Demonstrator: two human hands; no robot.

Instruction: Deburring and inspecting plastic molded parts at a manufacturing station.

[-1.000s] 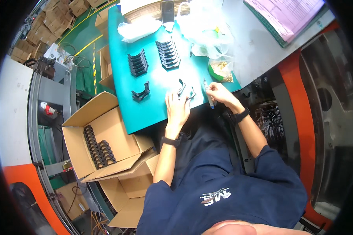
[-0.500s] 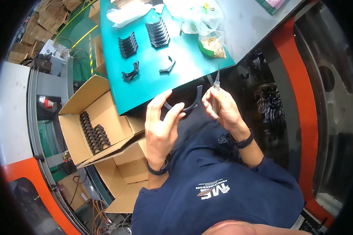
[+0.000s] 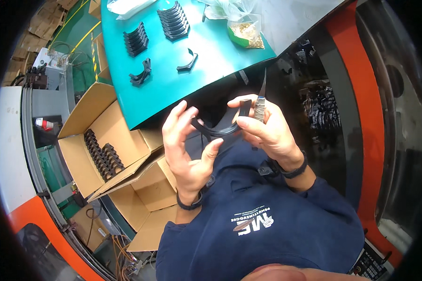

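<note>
A black curved plastic part (image 3: 219, 133), shaped like a half ring, is held in front of my body, just off the table's near edge. My right hand (image 3: 272, 129) pinches its right end between thumb and forefinger. The same hand also keeps a knife (image 3: 260, 105) with a wrapped handle, its narrow pointed blade standing upward. At the part's left end, my left hand (image 3: 185, 152) is open, thumb and fingers spread around it; whether a fingertip touches it I cannot tell. On the green table top lie a single similar curved part (image 3: 187, 63) and a small pair (image 3: 140, 73).
Farther back on the green table (image 3: 169, 89) stand two stacks of black parts (image 3: 136, 40) (image 3: 173, 21) and a clear bag (image 3: 246, 35) of brass-coloured pieces. At left, an open cardboard box (image 3: 126, 147) holds rows of black parts (image 3: 103, 157); another open box (image 3: 147, 196) adjoins it. An orange-edged machine (image 3: 356, 117) is at right.
The left fingers have spread from their grip on the curved part. My right hand has moved in and taken hold of the part's right end, still keeping the knife. The view has shifted slightly.
</note>
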